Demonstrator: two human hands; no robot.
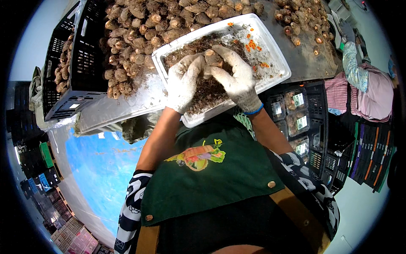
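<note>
Both of my hands wear pale work gloves and meet over a white tray (275, 59). Between them is a small brown taro corm (213, 59), its upper end paler. My left hand (184, 78) closes on it from the left, thumb and fingers pressed inward. From the right, my right hand (237, 78) grips the same corm, fingertips around its top and side. The palms partly hide it. Beneath the hands, the tray holds dark root fibres and peelings (207, 93); small orange pieces (252, 44) lie toward its right side.
A large heap of taro corms (139, 31) covers the metal table behind and left of the tray. Further corms (298, 21) lie at the far right. A black crate (89, 51) stands left; clear packs (298, 122) sit in another right. A co-worker (374, 93) is at the right.
</note>
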